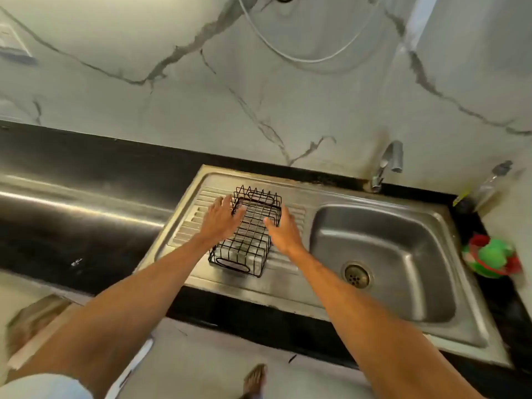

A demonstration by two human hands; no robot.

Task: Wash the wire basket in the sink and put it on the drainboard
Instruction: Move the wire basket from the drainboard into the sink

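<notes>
Wire basket [250, 234] sitting on drainboard [184, 226], between both hands. Left hand [223, 217] and right hand [283, 231] flanking it, fingers straight, gripping nothing. Risk: light frame, likely slick ribbed steel; a careless nudge sending it sliding toward sink basin [403, 226], right of right hand.

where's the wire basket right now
In the head view, the wire basket sits on the ribbed drainboard, left of the sink bowl, between the open left hand and right hand.
</notes>
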